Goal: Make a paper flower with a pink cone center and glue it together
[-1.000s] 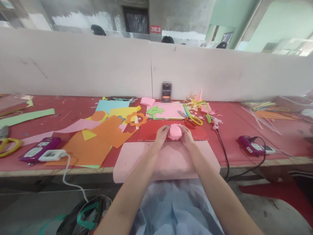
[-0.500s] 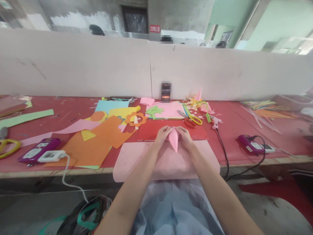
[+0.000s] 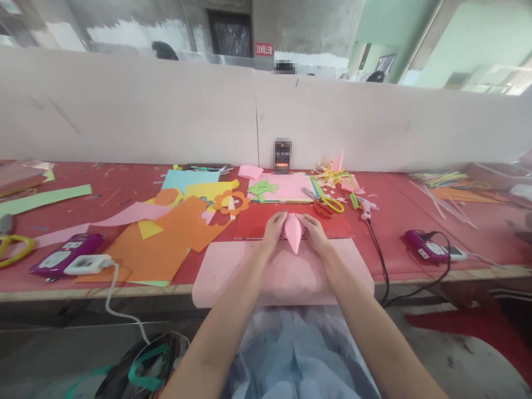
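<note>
Between my two hands is a folded piece of pink paper (image 3: 293,233), pointed at the end nearest me. My left hand (image 3: 275,226) is closed on its left side, and my right hand (image 3: 312,228) grips its right side; some fingertips are hidden behind the paper. Both hands are above the front part of a red board (image 3: 249,220). Nearer my body, a pale pink sheet (image 3: 233,271) hangs over the table edge. Just beyond the hands lie scissors with yellow handles (image 3: 332,204) and a pink glue gun (image 3: 367,208).
Orange paper (image 3: 145,249), an orange flower cutout (image 3: 231,203) and a blue sheet (image 3: 189,180) lie to the left. Green paper pieces (image 3: 263,190) rest on pink sheets. Purple power banks (image 3: 68,255) with cables sit at both sides. A white partition (image 3: 166,116) stands behind.
The pink paper has turned slightly in my fingers, so more of its broad face shows and its tip has shifted a little left and up. Both hands stay in nearly the same place.
</note>
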Demonstrator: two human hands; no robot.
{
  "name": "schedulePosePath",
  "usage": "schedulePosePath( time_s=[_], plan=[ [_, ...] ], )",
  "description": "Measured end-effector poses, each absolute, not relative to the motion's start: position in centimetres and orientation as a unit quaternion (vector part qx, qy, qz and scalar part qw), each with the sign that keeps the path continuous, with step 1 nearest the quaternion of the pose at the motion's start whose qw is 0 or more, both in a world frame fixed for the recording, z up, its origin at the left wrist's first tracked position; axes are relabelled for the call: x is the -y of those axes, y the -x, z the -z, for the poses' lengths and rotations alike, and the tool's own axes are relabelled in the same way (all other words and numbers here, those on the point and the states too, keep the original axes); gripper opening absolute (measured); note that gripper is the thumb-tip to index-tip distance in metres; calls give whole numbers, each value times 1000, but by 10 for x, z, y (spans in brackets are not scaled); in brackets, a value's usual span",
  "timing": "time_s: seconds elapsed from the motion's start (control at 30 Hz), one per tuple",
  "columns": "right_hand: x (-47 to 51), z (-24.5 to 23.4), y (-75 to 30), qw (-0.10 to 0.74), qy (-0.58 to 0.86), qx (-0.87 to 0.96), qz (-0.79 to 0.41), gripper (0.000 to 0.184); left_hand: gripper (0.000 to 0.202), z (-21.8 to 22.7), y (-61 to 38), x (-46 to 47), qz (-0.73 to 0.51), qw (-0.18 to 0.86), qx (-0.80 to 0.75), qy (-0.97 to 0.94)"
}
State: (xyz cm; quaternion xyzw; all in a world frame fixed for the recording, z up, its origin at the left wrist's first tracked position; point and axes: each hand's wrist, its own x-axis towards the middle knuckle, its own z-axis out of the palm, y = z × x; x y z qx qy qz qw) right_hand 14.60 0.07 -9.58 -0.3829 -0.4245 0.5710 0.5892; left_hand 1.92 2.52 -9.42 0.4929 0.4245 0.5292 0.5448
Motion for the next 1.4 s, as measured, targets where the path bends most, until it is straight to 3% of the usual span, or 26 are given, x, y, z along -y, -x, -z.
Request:
schedulePosePath(
  time_s=[0.4,1.07,1.4],
  plan=[
    [-11,96,-148,667,364,305,-575,20,32,92,-20,-26,-516,529,-414,-531],
    [-15,103,-151,644,351,307,-606,23,36,99,-16,-31,-513,469,-470,-544],
    [-16,105,-151,646,365,316,-591,21,37,102,-18,-31,-545,531,-442,-475]
  ],
)
